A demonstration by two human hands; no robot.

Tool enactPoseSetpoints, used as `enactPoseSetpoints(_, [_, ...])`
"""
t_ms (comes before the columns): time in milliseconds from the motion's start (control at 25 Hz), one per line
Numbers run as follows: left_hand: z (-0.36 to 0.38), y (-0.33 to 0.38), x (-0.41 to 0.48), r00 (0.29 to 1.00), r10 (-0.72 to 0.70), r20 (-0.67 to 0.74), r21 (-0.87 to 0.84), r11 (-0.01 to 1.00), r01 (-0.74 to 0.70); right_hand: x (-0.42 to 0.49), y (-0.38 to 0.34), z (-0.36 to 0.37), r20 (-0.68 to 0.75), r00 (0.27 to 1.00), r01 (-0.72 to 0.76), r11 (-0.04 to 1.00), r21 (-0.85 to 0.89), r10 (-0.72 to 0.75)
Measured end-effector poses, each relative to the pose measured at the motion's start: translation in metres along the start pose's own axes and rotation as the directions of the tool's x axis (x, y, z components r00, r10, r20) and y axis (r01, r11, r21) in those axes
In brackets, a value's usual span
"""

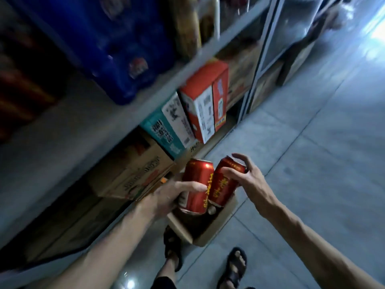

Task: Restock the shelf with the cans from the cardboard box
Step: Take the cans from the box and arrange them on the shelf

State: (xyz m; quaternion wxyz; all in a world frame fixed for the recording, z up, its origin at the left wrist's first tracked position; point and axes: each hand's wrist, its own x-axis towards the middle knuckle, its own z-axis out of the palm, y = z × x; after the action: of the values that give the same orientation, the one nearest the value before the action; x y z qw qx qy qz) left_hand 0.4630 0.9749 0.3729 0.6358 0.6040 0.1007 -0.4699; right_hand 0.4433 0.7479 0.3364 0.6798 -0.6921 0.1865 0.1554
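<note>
Holding two red cans above the open cardboard box (pixel 209 235), which sits on the tiled floor (pixel 312 163) just beside the shelf (pixel 62 130). Left grip (pixel 173 195): fingers curled round the left can (pixel 198 184), one digit across its front; can near upright. Right grip (pixel 250 178): wrapped round the right can (pixel 224 185) near its top rim, one finger lifted clear; can tilted, top leaning right. Cans touch side to side (yellow lettering on both). Shelf carries cartons (pixel 200 105): brown, teal, red-and-white. Sandalled feet (pixel 233 265) show near the box.
</note>
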Motion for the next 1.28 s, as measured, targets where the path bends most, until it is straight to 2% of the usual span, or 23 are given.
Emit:
enactPoseSetpoints(80, [0.026, 0.048, -0.045, 0.999, -0.022, 0.048, -0.034, 0.999, 0.024, -0.032, -0.058, 0.002, 0.007, 1.000, 0.002, 0.998, 0.067, -0.002])
enactPoseSetpoints(280, [0.057, 0.119, -0.157, 0.985, 0.169, -0.020, -0.176, 0.970, -0.170, -0.099, -0.188, 0.030, 0.115, 0.990, 0.056, 0.975, 0.214, -0.082])
enactPoseSetpoints(480, [0.034, 0.133, -0.228, 0.940, 0.297, -0.169, -0.296, 0.894, -0.336, -0.126, -0.251, 0.085, 0.220, 0.961, 0.144, 0.983, 0.117, -0.167])
enactPoseSetpoints(600, [0.007, 0.117, -0.249, 0.907, 0.321, -0.272, -0.409, 0.815, -0.411, -0.124, -0.266, 0.129, 0.290, 0.936, 0.221, 0.974, -0.042, -0.199])
enactPoseSetpoints(680, [-0.016, 0.104, -0.256, 0.877, 0.317, -0.361, -0.459, 0.758, -0.463, -0.115, -0.266, 0.158, 0.359, 0.915, 0.221, 0.973, -0.073, -0.181])
enactPoseSetpoints(920, [-0.090, 0.085, -0.250, 0.831, 0.233, -0.505, -0.462, 0.740, -0.488, -0.062, -0.263, 0.219, 0.435, 0.896, 0.231, 0.926, -0.298, -0.083])
enactPoseSetpoints(1000, [-0.108, 0.082, -0.245, 0.826, 0.205, -0.525, -0.477, 0.733, -0.485, -0.039, -0.263, 0.237, 0.411, 0.909, 0.241, 0.887, -0.394, -0.065])
enactPoseSetpoints(1080, [-0.123, 0.078, -0.236, 0.794, 0.175, -0.582, -0.466, 0.728, -0.503, -0.016, -0.262, 0.253, 0.333, 0.934, 0.296, 0.803, -0.517, -0.130])
enactPoseSetpoints(1160, [-0.134, 0.077, -0.225, 0.712, 0.145, -0.687, -0.403, 0.739, -0.539, 0.009, -0.255, 0.268, 0.250, 0.937, 0.350, 0.686, -0.638, -0.245])
enactPoseSetpoints(1280, [-0.152, 0.076, -0.208, 0.596, 0.069, -0.800, -0.368, 0.728, -0.579, 0.046, -0.241, 0.287, 0.261, 0.889, 0.454, 0.638, -0.622, -0.377])
